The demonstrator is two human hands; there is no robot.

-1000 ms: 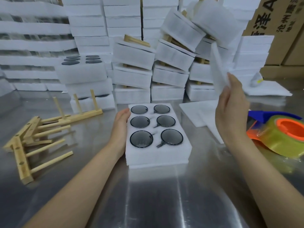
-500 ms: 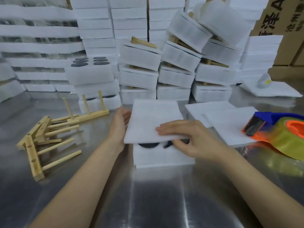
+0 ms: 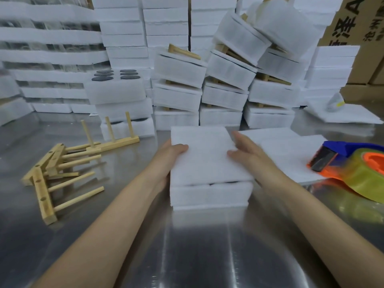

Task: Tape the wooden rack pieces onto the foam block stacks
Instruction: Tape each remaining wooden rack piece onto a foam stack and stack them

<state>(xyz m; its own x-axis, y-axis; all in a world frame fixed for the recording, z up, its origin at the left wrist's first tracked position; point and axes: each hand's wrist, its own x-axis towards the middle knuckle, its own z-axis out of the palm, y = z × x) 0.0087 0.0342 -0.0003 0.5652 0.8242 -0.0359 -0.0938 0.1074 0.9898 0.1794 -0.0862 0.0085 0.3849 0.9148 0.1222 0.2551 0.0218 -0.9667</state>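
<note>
A white foam block stack [image 3: 209,194] stands in the middle of the steel table, and a thin white foam sheet [image 3: 207,156] now lies flat over its top. My left hand [image 3: 172,156] grips the stack's left side, thumb on the sheet. My right hand [image 3: 247,150] holds the right side, thumb on the sheet too. Dark round pieces show only as a thin line under the sheet's front edge. Several wooden rack pieces [image 3: 60,165] lie in a loose pile to the left. A tape dispenser [image 3: 357,169] with an orange core sits at the right.
Loose foam sheets [image 3: 291,150] lie between the stack and the tape dispenser. Behind stand many taped foam stacks [image 3: 224,80], some leaning, and an open block with dark discs [image 3: 116,86]. Cardboard boxes [image 3: 357,23] fill the far right. The steel table [image 3: 207,246] stretches toward me.
My right hand brought a foam sheet down from the air onto the block, covering the dark round pieces. Both hands now sit at the stack's sides with the sheet squared on top.
</note>
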